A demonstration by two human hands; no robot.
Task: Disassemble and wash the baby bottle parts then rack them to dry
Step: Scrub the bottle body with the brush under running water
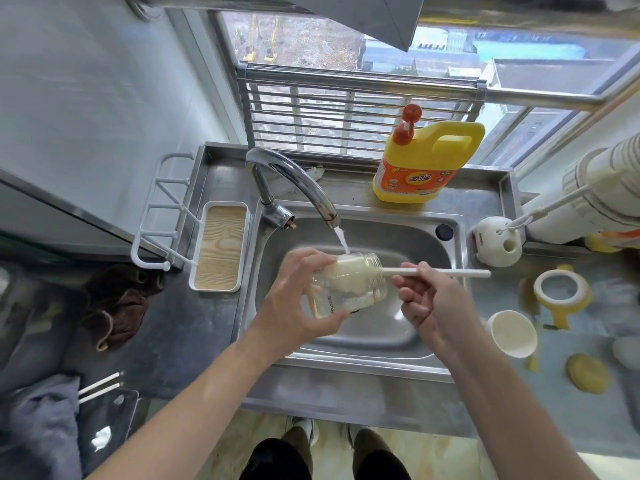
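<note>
My left hand [298, 292] is wrapped round the closed end of the clear bottle [349, 296], fingers curled over the top and thumb underneath. I hold the bottle on its side above the sink [398, 237], with its open threaded mouth facing my right. My right hand [429, 299] grips the white handle of the brush [450, 272] between thumb and curled fingers. The handle runs level into the mouth of the bottle, and the pale sponge head [349, 275] sits inside, filling much of the glass. The tap [291, 181] curves over the basin, and a thin stream of water [341, 239] falls from its spout onto the upper side of the bottle. A yellow jug of dish soap [426, 161] with a red pump stands on the ledge behind the sink. On the counter to my right are a white brush holder [498, 242], a yellow and white ring [561, 289], a white cap [512, 332] lying open side up, and a yellow disc [587, 372], all apart from one another. To my left, just beside the sink, sits a white tray [220, 247] with a wood-grain floor and a white peg rack [162, 209] at its far side. A brown cloth [117, 306] lies crumpled near it.
</note>
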